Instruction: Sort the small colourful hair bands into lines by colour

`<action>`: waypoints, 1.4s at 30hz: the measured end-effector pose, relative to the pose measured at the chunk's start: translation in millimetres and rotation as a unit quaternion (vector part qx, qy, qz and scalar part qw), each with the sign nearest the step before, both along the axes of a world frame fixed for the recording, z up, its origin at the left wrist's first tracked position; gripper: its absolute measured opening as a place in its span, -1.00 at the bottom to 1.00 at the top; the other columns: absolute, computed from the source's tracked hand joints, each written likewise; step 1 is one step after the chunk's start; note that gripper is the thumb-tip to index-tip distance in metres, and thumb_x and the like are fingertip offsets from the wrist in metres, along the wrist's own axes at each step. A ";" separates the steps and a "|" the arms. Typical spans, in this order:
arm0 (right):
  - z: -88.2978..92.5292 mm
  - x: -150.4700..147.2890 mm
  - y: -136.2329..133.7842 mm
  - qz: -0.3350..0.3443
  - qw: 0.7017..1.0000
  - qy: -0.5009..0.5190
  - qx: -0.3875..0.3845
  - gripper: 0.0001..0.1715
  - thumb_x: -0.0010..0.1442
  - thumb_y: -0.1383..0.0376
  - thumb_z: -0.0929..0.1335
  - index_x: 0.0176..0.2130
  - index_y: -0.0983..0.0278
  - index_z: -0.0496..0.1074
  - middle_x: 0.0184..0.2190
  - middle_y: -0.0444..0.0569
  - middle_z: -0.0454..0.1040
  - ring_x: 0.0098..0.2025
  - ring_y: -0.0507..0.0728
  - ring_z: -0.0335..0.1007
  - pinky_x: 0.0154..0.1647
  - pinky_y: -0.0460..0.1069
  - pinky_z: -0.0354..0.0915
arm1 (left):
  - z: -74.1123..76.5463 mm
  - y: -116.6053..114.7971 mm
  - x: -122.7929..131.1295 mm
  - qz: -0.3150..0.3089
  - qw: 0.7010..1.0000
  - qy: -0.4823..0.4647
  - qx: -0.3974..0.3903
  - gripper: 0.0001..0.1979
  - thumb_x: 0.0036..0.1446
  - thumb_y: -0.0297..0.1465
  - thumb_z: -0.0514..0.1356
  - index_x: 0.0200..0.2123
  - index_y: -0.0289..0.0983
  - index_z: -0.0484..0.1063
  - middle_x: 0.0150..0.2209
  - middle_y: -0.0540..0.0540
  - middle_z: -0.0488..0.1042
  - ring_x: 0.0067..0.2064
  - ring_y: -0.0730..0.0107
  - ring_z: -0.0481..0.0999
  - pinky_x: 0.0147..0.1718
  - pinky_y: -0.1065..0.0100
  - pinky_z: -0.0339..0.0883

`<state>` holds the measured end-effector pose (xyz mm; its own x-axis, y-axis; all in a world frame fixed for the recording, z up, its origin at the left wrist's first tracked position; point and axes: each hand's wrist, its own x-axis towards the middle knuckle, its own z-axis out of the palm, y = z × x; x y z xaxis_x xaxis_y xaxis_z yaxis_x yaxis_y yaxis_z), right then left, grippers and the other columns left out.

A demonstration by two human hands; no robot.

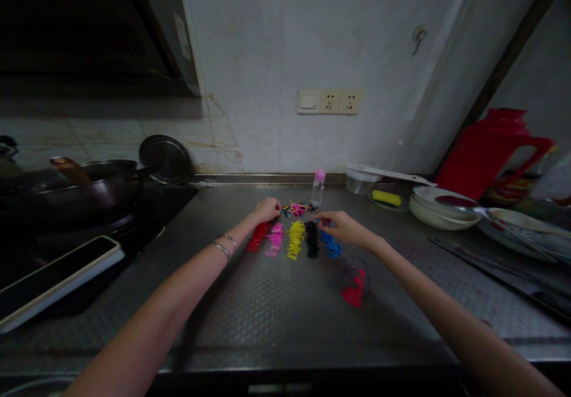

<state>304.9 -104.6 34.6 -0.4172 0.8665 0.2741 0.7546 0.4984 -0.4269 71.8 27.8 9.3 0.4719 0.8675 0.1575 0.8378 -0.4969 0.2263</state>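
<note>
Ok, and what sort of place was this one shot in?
Most likely a home kitchen: a pan on the left, a stack of bowls on the right, and a yellow sponge on the metal counter.

steel counter [205, 337], dimpled top: across the middle, left to right, separate columns of red bands [257, 240], pink bands [275, 240], yellow bands [295, 241], black bands [311, 243] and blue bands [332, 247]; mixed-colour pile [294, 209] just beyond, on the far side. clear bottle [317, 191], pink-capped, upright near the pile's right end; clear packet [354, 290] with red patch flat on the near side, right of centre. far right: clear tub [357, 181], shallow dish [405, 207] bearing a yellow sponge [386, 198], stacked bowls [439, 219].
</note>
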 end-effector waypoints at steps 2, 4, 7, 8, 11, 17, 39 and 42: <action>0.0 9.2 -0.1 -0.007 1.000 0.000 0.008 -0.59 0.02 0.40 0.24 -0.09 0.29 0.40 -0.32 -0.04 0.48 -0.33 0.04 0.35 -0.27 -0.08 0.23 | -1.2 1.6 -1.4 0.006 1.000 -0.017 -0.010 -0.78 -0.05 -0.41 0.11 -0.34 -0.22 0.52 -0.31 -0.06 0.52 -0.29 0.41 0.45 -0.31 0.50 0.26; 0.0 19.3 0.6 -0.014 1.000 0.001 0.017 -0.60 0.03 0.39 0.24 -0.10 0.30 0.40 -0.32 -0.03 0.48 -0.32 0.05 0.35 -0.26 -0.08 0.24 | -1.1 2.1 -1.9 0.013 0.999 -0.035 -0.013 -0.79 -0.05 -0.42 0.11 -0.35 -0.25 0.53 -0.33 -0.07 0.52 -0.31 0.42 0.45 -0.33 0.50 0.25; -0.2 33.2 4.2 -0.039 0.999 0.004 0.029 -0.61 0.02 0.40 0.24 -0.12 0.30 0.41 -0.35 -0.04 0.48 -0.33 0.05 0.36 -0.26 -0.07 0.25 | 2.8 0.0 3.0 -0.001 0.997 -0.072 0.000 -0.79 -0.05 -0.42 0.10 -0.37 -0.30 0.53 -0.37 -0.09 0.52 -0.36 0.43 0.44 -0.36 0.49 0.25; -0.3 36.8 6.0 -0.047 0.998 0.006 0.034 -0.61 0.02 0.41 0.25 -0.12 0.31 0.41 -0.36 -0.04 0.48 -0.33 0.05 0.36 -0.26 -0.07 0.25 | 4.9 -1.5 7.1 -0.014 0.996 -0.084 0.006 -0.78 -0.05 -0.41 0.10 -0.38 -0.31 0.53 -0.38 -0.10 0.52 -0.38 0.43 0.43 -0.37 0.48 0.25; -0.2 43.4 12.1 -0.067 0.996 0.013 0.049 -0.60 0.01 0.43 0.25 -0.12 0.32 0.41 -0.36 -0.03 0.48 -0.31 0.06 0.37 -0.24 -0.06 0.25 | 10.9 -8.7 28.0 -0.066 0.991 -0.113 -0.003 -0.78 -0.04 -0.38 0.11 -0.39 -0.33 0.53 -0.43 -0.11 0.51 -0.44 0.45 0.41 -0.41 0.46 0.24; 2.8 43.7 18.9 -0.079 0.994 0.022 0.067 -0.64 0.03 0.41 0.25 -0.15 0.32 0.42 -0.34 -0.03 0.49 -0.31 0.06 0.37 -0.23 -0.06 0.26 | 13.0 -35.1 84.5 -0.169 0.980 -0.105 0.003 -0.79 -0.08 -0.43 0.11 -0.38 -0.32 0.52 -0.40 -0.09 0.52 -0.43 0.45 0.41 -0.42 0.47 0.22; -4.9 30.6 34.5 -0.087 0.995 0.001 0.047 -0.59 -0.05 0.47 0.25 -0.17 0.31 0.45 -0.37 -0.03 0.50 -0.35 0.05 0.37 -0.26 -0.09 0.25 | 4.5 3.9 1.8 -0.032 0.953 -0.297 -0.040 -0.72 -0.06 -0.30 0.14 -0.40 -0.40 0.53 -0.45 -0.11 0.51 -0.45 0.45 0.39 -0.46 0.46 0.20; -6.9 16.4 42.5 -0.083 0.995 -0.022 0.042 -0.62 -0.03 0.43 0.25 -0.18 0.28 0.46 -0.36 -0.04 0.50 -0.35 0.06 0.37 -0.28 -0.11 0.23 | -4.0 15.9 -27.2 0.034 0.946 -0.318 -0.042 -0.74 -0.09 -0.32 0.15 -0.42 -0.40 0.52 -0.46 -0.11 0.51 -0.44 0.44 0.40 -0.45 0.46 0.20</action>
